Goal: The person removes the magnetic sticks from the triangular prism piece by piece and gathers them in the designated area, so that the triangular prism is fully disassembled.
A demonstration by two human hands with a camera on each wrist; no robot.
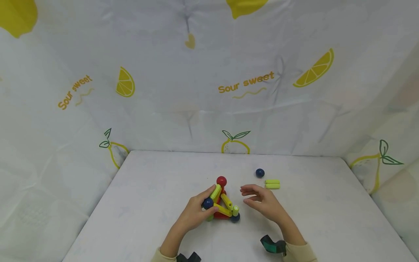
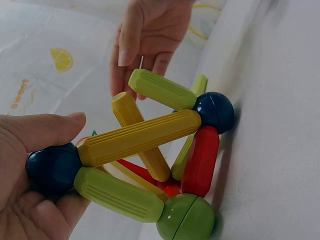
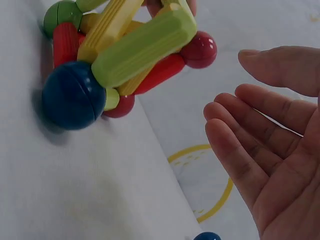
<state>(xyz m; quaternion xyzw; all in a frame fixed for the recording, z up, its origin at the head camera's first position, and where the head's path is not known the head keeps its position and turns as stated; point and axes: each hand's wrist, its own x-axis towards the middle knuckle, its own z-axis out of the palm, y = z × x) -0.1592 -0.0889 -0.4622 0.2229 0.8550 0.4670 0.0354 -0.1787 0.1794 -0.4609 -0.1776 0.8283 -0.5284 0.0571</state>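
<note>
A broad table with a plain white top (image 1: 157,174) lay before you, and near its middle stood a framework of glossy, plastic-looking coloured rods and balls (image 1: 223,210), its lower balls at the tabletop. Its weak spot, I judged, was the ribbed yellow-green rod (image 2: 162,89) jutting from a glossy navy ball (image 2: 215,112), far end free: a brush from your right hand (image 1: 263,202) could have knocked it off, and a hard tug on one corner could have parted other joints. Your left hand (image 1: 193,214) gripped that other corner, a second navy ball (image 2: 54,167), between thumb and fingers. Your right was fairly wide, thumb apart from loosely bent fingers, holding nothing. Beyond it lay two loose yellow-green rods (image 1: 272,186) side by side, then a loose navy ball (image 1: 260,173).
</note>
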